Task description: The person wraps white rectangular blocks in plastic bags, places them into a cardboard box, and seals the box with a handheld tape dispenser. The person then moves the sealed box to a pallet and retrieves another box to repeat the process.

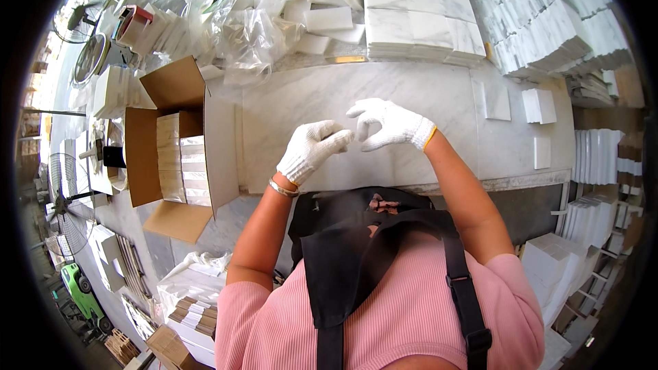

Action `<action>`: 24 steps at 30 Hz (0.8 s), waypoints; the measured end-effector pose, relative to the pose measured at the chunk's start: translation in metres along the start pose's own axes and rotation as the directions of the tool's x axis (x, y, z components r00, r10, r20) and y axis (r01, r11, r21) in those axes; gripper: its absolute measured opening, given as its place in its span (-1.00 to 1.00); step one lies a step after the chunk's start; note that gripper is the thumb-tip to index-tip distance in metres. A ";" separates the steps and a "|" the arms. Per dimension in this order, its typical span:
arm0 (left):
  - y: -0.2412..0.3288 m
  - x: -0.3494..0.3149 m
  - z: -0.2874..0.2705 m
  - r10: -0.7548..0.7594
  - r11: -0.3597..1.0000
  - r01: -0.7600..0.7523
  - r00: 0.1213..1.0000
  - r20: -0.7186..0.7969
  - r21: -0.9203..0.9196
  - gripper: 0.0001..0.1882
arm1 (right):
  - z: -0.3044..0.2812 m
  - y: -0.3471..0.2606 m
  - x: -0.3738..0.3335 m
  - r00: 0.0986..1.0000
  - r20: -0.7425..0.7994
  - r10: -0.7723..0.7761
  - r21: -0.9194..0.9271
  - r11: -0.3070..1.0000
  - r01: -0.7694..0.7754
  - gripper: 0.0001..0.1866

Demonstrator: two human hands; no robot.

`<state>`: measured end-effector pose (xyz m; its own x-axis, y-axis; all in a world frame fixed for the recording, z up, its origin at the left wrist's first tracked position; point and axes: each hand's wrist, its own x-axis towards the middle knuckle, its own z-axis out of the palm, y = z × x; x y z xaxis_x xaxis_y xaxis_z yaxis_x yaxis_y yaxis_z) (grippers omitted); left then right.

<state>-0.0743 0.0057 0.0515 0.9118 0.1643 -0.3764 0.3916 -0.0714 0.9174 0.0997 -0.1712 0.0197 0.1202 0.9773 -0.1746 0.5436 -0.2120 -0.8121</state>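
Observation:
My left hand (314, 149), in a white knit glove, is raised over the marble worktop (295, 96). Its fingers are bent and slightly apart, and nothing shows between them. Close by on the right, my right hand (394, 125) wears a matching glove with a yellow cuff edge. Its thumb and fingers curve apart in a loose C, with no object visible in them. The fingertips of both hands nearly meet above the bare marble.
An open cardboard box (221, 144) on the left contains wrapped stacks. White foam sheets (329, 19) and clear plastic (253, 38) lie at the back, beside stacked marble tiles (419, 10). Loose tile pieces (495, 101) rest at right. Fans (63, 202) and a green forklift (83, 293) stand far left.

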 end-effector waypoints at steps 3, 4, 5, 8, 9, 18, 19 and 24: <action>-0.003 0.000 -0.002 -0.012 1.000 0.012 0.999 -0.033 0.006 -0.73 | -0.005 0.013 -0.025 0.994 0.006 0.111 0.143 0.984 -0.110 -0.73; -0.005 0.001 -0.002 -0.018 1.000 0.018 0.999 -0.039 -0.002 -0.73 | -0.005 0.021 -0.034 0.987 -0.011 0.157 0.191 0.970 -0.152 -0.75; -0.007 0.002 -0.002 -0.023 1.000 0.023 0.999 -0.042 -0.009 -0.73 | -0.003 0.029 -0.044 0.978 -0.029 0.206 0.240 0.951 -0.194 -0.77; -0.015 0.010 -0.003 -0.035 0.999 0.033 0.999 -0.036 -0.035 -0.72 | 0.003 0.045 -0.061 0.937 -0.095 0.335 0.376 0.884 -0.278 -0.80; -0.017 0.013 -0.004 -0.042 0.999 0.041 0.998 -0.047 -0.026 -0.72 | 0.006 0.049 -0.064 0.919 -0.117 0.376 0.419 0.858 -0.297 -0.81; -0.042 0.061 -0.009 0.009 0.955 0.030 0.992 -0.128 0.294 -0.68 | 0.034 0.051 -0.054 0.709 -0.479 0.518 0.454 0.837 -0.305 -0.76; -0.044 0.067 -0.008 0.041 0.931 0.017 0.988 -0.149 0.364 -0.68 | 0.031 0.051 -0.051 0.685 -0.505 0.525 0.412 0.844 -0.343 -0.75; -0.058 0.097 -0.002 0.283 0.755 -0.065 0.930 -0.235 0.652 -0.70 | 0.020 0.057 -0.035 0.595 -0.677 0.434 0.164 0.877 -0.452 -0.68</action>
<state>-0.0091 0.0277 -0.0375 0.9296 0.3637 -0.0603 0.3175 -0.7064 0.6326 0.1098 -0.2179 -0.0317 0.8695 0.4876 -0.0793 0.2858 -0.6274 -0.7243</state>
